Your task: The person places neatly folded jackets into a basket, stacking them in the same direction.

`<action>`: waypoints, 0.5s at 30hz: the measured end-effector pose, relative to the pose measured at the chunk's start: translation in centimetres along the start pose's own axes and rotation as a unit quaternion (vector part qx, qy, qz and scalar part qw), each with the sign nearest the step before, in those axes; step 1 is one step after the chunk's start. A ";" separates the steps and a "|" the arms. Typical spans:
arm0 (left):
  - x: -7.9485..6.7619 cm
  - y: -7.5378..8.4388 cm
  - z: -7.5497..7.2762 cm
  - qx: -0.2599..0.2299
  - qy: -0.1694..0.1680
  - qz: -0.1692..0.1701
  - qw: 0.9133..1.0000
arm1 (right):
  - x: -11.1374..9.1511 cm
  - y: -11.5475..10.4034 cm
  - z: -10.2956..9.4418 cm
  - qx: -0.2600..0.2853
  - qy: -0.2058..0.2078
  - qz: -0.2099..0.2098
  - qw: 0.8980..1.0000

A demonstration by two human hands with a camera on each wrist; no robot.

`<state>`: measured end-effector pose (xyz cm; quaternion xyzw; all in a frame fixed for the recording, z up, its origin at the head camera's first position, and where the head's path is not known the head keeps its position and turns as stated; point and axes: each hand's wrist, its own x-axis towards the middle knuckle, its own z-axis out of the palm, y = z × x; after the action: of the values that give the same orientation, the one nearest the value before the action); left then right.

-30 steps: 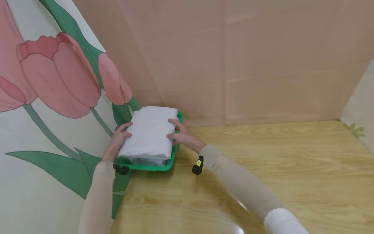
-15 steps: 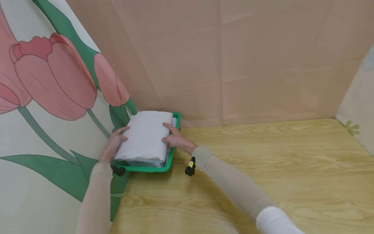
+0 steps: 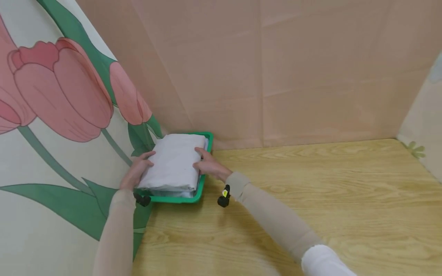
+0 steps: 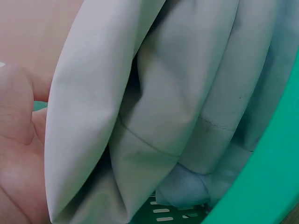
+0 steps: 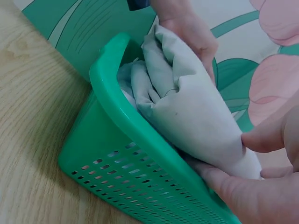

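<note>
A folded white cloth (image 3: 174, 163), thick with several layers, sits in a green plastic basket (image 3: 198, 193) and stands a little above its rim. My left hand (image 3: 136, 170) holds the cloth by its left side, the thumb on top. On the opposite side my right hand (image 3: 212, 165) grips it. In the right wrist view the right thumb (image 5: 266, 136) presses the upper face while other fingers reach down between cloth and basket rim (image 5: 135, 123). The left wrist view shows the cloth's folded layers (image 4: 163, 93) close up; most of the left fingers are hidden behind it.
The basket stands on a wood-grain table (image 3: 293, 199), in the corner between a tulip-painted wall (image 3: 62, 153) at left and a brown sheet (image 3: 276, 76) at the back. Slotted holes run along the basket's side. Another wall (image 3: 423, 119) borders the table at right.
Both hands have lowered the folded cloth further into the basket, so it sits deeper and more of the far rim shows. The head view has shifted slightly.
</note>
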<state>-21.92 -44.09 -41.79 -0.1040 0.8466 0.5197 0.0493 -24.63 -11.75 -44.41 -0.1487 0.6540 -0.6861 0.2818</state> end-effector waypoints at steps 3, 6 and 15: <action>0.1 0.1 0.1 -0.010 -0.011 -0.011 1.000 | -0.2 -0.1 -0.2 0.013 -0.009 0.004 1.000; 0.1 0.5 0.1 -0.023 -0.021 -0.018 0.999 | -0.5 -0.4 -0.5 0.024 -0.018 0.009 1.000; 0.1 1.3 0.2 -0.010 -0.025 -0.020 0.999 | -1.0 -0.6 -0.3 0.002 -0.040 0.026 0.999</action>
<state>-22.33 -43.38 -40.80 -0.1078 0.8378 0.5292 0.0798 -24.10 -10.90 -43.65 -0.1582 0.6444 -0.6733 0.3262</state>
